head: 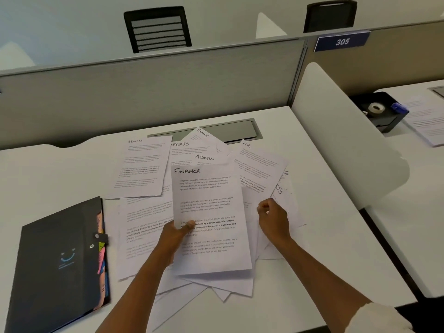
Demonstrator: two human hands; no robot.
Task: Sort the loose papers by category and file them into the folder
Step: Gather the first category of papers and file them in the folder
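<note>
Now we see our left hand [179, 230] pinching a thin white sheet headed FINANCE [209, 219] at its left edge, thumb on top, the page lifted slightly over a fanned heap of loose papers [144, 169] on the smooth white desk [48, 174]. Our right hand [274, 218] hovers just beside the sheet, fingers curled; whether it pinches a page beneath we cannot tell. Left of the heap lies the closed folder [57, 255], matte black and rectangular, with coloured tabs along its right edge. Beyond the curved divider, a black tray [382, 111] holds a tape roll.
</note>
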